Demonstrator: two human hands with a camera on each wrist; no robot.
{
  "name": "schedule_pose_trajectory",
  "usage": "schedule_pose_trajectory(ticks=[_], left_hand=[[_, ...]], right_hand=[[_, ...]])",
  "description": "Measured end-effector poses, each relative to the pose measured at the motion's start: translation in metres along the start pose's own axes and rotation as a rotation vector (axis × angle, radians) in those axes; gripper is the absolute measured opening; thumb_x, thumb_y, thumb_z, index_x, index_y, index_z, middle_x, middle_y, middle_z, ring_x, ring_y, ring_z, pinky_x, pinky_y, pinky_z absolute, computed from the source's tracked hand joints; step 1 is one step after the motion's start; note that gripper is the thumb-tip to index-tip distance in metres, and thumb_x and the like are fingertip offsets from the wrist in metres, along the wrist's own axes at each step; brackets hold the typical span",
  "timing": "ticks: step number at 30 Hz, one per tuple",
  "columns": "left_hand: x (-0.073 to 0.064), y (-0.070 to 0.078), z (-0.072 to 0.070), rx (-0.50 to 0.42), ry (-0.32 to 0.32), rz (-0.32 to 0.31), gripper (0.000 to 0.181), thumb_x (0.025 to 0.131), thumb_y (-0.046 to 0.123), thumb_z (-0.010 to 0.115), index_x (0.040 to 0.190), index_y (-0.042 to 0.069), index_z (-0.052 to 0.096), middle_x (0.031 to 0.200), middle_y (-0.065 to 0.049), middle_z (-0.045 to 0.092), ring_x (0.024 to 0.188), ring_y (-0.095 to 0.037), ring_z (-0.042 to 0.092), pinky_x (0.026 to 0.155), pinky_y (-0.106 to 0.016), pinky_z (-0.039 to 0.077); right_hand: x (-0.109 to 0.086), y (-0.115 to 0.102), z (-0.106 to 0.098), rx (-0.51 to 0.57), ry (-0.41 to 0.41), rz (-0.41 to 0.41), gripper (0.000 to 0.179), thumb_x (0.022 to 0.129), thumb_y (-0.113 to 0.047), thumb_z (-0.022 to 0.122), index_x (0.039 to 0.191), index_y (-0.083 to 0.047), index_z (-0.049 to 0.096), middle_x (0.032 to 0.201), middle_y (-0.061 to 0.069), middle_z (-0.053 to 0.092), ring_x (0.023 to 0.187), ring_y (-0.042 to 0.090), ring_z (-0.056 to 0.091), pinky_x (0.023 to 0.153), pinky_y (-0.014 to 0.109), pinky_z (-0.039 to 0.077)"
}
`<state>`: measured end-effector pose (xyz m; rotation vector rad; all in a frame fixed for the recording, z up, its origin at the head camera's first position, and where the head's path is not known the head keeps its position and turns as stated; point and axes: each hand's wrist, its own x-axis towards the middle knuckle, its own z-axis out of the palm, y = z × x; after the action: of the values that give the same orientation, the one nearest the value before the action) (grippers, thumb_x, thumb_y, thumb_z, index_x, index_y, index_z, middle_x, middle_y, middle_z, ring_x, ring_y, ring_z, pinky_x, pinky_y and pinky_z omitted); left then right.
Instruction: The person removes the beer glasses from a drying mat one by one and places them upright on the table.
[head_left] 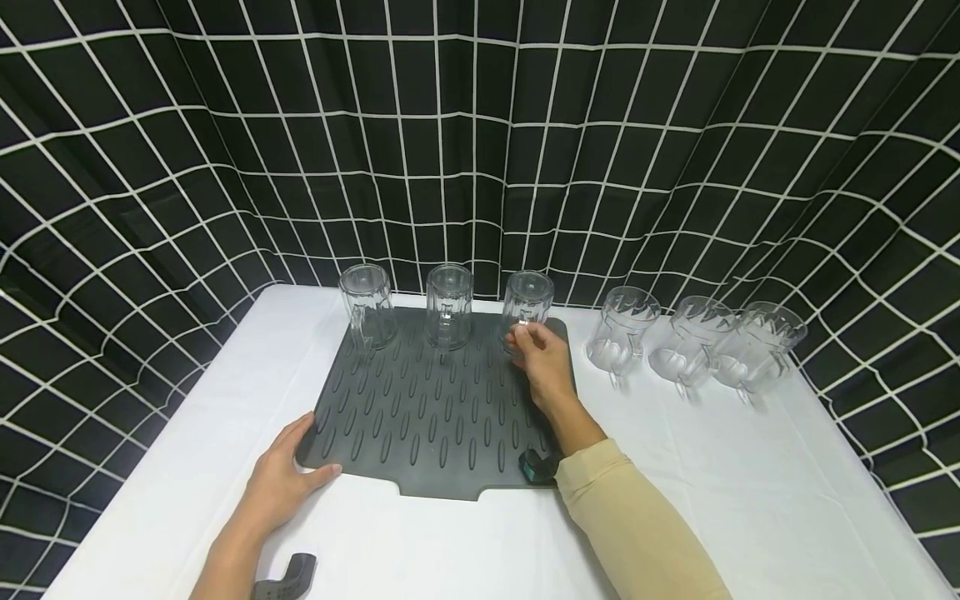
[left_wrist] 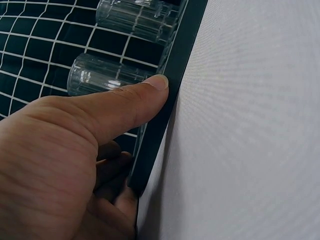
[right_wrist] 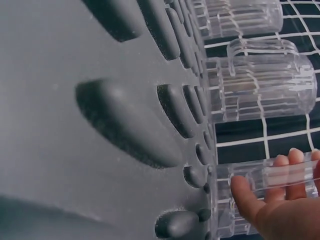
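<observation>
My right hand holds the handle of a clear glass mug at the back right of a dark grey drying mat. In the right wrist view, thumb and fingers are around that mug's handle. Two more glass mugs, the left one and the middle one, stand along the mat's back edge. All three appear to be upside down. My left hand rests at the mat's front left corner, its thumb on the front edge and its other fingers along the left side.
Right of the mat, three clear mugs stand upright in a row on the white tabletop: a near one, a middle one and a far one. A black curtain with white grid lines encloses the table's back and sides.
</observation>
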<state>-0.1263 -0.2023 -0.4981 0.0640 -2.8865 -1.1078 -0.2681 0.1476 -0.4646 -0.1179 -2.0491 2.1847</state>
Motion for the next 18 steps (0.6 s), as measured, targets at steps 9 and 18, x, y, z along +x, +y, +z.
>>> schedule_pose_trajectory(ticks=[9, 18], left_hand=[[0.000, 0.000, 0.000, -0.001, -0.004, -0.003, 0.093, 0.076, 0.026, 0.081, 0.150, 0.001, 0.029, 0.153, -0.020, 0.029, 0.135, -0.044, 0.029, 0.108, -0.059, 0.026], [0.001, 0.000, -0.002, -0.016, -0.024, -0.005, 0.091, 0.078, 0.025, 0.079, 0.149, -0.001, 0.028, 0.152, -0.022, 0.028, 0.136, -0.045, 0.027, 0.109, -0.059, 0.024]], right_hand=[[-0.008, -0.005, -0.003, -0.006, 0.001, 0.000, 0.024, 0.098, -0.016, 0.057, 0.109, 0.005, 0.064, 0.108, 0.017, 0.065, 0.101, 0.024, 0.063, 0.088, 0.042, 0.054], [-0.029, -0.016, -0.008, 0.114, 0.010, -0.053, 0.019, 0.097, -0.007, 0.058, 0.103, 0.010, 0.063, 0.093, 0.009, 0.068, 0.094, 0.022, 0.066, 0.089, 0.050, 0.053]])
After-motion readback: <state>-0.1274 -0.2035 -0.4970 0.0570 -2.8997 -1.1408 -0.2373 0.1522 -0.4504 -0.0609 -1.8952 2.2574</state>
